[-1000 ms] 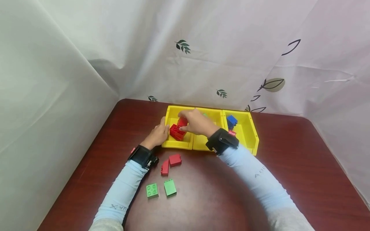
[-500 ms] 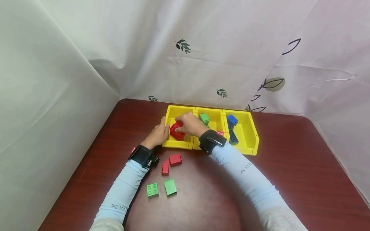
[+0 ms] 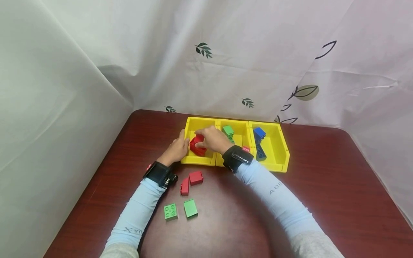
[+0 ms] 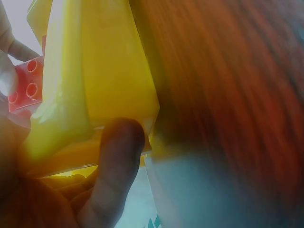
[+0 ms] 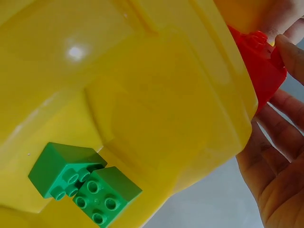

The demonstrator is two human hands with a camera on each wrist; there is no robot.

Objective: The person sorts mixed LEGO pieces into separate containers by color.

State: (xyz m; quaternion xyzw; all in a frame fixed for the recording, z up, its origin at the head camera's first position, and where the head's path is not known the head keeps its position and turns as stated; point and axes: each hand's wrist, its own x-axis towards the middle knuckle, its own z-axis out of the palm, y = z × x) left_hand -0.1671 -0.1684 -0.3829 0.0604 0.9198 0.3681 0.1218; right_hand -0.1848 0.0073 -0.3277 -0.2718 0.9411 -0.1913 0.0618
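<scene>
Red bricks (image 3: pixel 197 149), partly hidden between hands (image 3: pixel 214 139), exact count unclear

Bricks (image 3: pixel 195 178) & yellow bins (image 3: pixel 275 147) smooth glossy plastic, tbl (image 3: pixel 329 186) wood-look w/ sheen, sleeves (image 3: pixel 132 211) matt cloth.

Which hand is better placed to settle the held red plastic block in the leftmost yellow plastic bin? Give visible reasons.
Probably the right hand: it reaches inside the leftmost yellow plastic bin, holding a red plastic block. The left hand grips that bin's outer side, so it seems suited to steadying.
</scene>
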